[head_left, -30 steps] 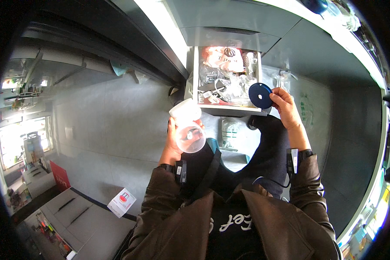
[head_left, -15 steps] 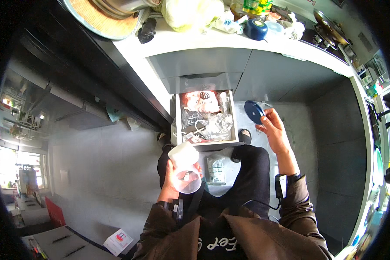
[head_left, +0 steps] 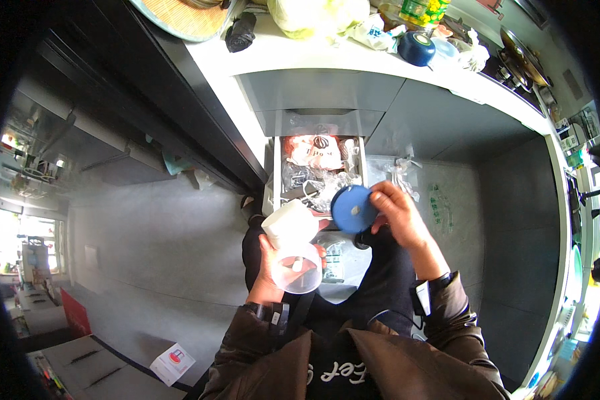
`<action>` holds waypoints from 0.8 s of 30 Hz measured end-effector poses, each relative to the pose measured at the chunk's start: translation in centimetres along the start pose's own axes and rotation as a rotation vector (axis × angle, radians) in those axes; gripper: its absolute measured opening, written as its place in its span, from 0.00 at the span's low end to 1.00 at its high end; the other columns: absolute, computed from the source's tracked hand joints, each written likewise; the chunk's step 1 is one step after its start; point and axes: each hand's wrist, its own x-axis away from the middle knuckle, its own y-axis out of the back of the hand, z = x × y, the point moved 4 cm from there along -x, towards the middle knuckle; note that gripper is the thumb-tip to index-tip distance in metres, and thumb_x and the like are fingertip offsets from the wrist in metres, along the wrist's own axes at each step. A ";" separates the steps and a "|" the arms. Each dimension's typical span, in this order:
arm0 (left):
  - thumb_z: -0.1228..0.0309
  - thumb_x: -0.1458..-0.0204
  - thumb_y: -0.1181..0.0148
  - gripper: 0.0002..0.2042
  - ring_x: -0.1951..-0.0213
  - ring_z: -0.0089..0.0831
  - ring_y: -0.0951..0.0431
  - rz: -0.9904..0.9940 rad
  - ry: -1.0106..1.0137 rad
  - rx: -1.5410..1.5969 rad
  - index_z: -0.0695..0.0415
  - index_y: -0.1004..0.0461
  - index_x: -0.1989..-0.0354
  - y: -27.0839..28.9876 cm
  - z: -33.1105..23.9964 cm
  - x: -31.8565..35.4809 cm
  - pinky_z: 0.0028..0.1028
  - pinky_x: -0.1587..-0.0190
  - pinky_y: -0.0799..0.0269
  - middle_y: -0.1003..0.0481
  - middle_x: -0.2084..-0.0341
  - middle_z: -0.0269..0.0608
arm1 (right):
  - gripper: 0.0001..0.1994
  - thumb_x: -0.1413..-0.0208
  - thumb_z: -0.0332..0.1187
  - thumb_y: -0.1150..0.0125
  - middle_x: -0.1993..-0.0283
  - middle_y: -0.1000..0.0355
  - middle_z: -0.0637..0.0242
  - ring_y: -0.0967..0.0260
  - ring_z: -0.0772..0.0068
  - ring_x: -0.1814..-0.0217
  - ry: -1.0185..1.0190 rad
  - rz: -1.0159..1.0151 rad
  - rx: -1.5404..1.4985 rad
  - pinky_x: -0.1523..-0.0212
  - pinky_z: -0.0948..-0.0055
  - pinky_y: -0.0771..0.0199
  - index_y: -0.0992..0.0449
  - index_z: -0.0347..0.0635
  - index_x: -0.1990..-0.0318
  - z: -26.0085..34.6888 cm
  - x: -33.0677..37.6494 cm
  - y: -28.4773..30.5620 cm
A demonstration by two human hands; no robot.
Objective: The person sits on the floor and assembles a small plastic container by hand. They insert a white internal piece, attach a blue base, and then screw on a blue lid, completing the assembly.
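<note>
In my left hand are a white cylindrical container and a clear plastic cup, close together and tilted. The fingers wrap round them from the left, and a small white post shows inside the clear cup. My right hand pinches a round blue lid by its right edge, its flat face toward me. The lid is just right of the white container and apart from it. Behind both hands is a pulled-out drawer, holding plastic bags and a white cable; the lid and container cover part of its front.
A grey cabinet and white counter stand ahead, bearing a cabbage, a blue round pot and a black roll. Crumpled clear plastic lies on the floor to the drawer's right. A white box is at lower left.
My right hand has brought the blue lid left and nearer to the container, turning its flat face toward me. My left hand has shifted slightly right and up. The view has tilted down a little.
</note>
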 end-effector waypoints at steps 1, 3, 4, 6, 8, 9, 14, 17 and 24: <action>0.14 0.58 0.58 0.62 0.53 0.56 0.20 0.051 0.029 -0.016 0.56 0.42 0.26 -0.7 0.1 -0.3 0.58 0.52 0.25 0.28 0.39 0.56 | 0.11 0.29 0.37 0.44 0.63 0.31 0.68 0.29 0.79 0.71 -0.051 0.040 0.061 0.77 0.78 0.24 0.26 0.36 0.52 -0.8 0.0 -1.0; 0.12 0.60 0.60 0.62 0.55 0.57 0.19 0.019 0.027 0.008 0.57 0.38 0.29 -1.4 0.7 -0.7 0.57 0.53 0.24 0.22 0.51 0.59 | 0.12 0.29 0.35 0.44 0.66 0.29 0.67 0.32 0.80 0.81 -0.098 0.082 0.160 0.80 0.80 0.30 0.26 0.33 0.53 -2.1 0.2 -2.4; 0.12 0.61 0.59 0.62 0.55 0.57 0.19 0.040 0.054 -0.027 0.57 0.38 0.30 -1.8 0.9 -0.8 0.57 0.53 0.24 0.22 0.54 0.59 | 0.12 0.28 0.35 0.45 0.66 0.28 0.66 0.32 0.80 0.81 -0.090 0.108 0.156 0.80 0.80 0.29 0.26 0.32 0.53 -2.5 0.1 -2.8; 0.13 0.60 0.58 0.62 0.56 0.57 0.19 -0.025 0.077 -0.022 0.58 0.37 0.31 -1.8 1.4 -0.8 0.55 0.54 0.23 0.22 0.54 0.59 | 0.12 0.28 0.35 0.45 0.65 0.27 0.65 0.30 0.80 0.78 -0.160 0.140 0.149 0.78 0.78 0.26 0.26 0.30 0.52 -3.6 -0.2 -2.7; 0.13 0.60 0.57 0.62 0.56 0.57 0.19 -0.032 0.063 0.066 0.59 0.36 0.31 -1.7 1.6 -0.9 0.54 0.54 0.23 0.22 0.54 0.60 | 0.13 0.28 0.35 0.43 0.64 0.27 0.65 0.28 0.79 0.74 -0.115 0.188 0.127 0.76 0.78 0.24 0.25 0.31 0.50 -4.0 -0.7 -2.4; 0.13 0.60 0.57 0.62 0.56 0.57 0.19 -0.042 0.061 0.098 0.59 0.36 0.31 -1.5 1.7 -0.9 0.54 0.54 0.23 0.22 0.54 0.60 | 0.14 0.28 0.36 0.43 0.64 0.26 0.65 0.27 0.79 0.73 -0.111 0.212 0.100 0.75 0.78 0.23 0.25 0.31 0.49 -4.0 -1.1 -2.2; 0.15 0.60 0.52 0.61 0.54 0.60 0.19 -0.034 0.065 0.009 0.60 0.37 0.30 0.5 0.2 -0.8 0.55 0.53 0.23 0.22 0.52 0.64 | 0.20 0.42 0.33 0.28 0.55 0.21 0.59 0.23 0.65 0.63 0.381 -0.348 0.675 0.59 0.67 0.21 0.23 0.42 0.44 3.2 -8.8 6.1; 0.16 0.60 0.48 0.62 0.54 0.61 0.19 -0.007 0.010 0.138 0.61 0.39 0.29 1.2 -0.6 -1.0 0.58 0.53 0.23 0.22 0.51 0.66 | 0.29 0.40 0.36 0.30 0.42 0.27 0.51 0.25 0.59 0.47 0.576 -0.771 1.049 0.50 0.63 0.22 0.31 0.46 0.33 11.0 -14.3 13.2; 0.19 0.55 0.50 0.58 0.55 0.61 0.20 -0.082 -0.011 0.145 0.60 0.39 0.29 2.6 -2.1 -0.4 0.59 0.54 0.25 0.22 0.53 0.65 | 0.46 0.51 0.60 0.27 0.29 0.35 0.51 0.41 0.39 0.27 0.599 -0.813 1.508 0.28 0.44 0.44 0.37 0.48 0.28 18.6 -24.7 19.1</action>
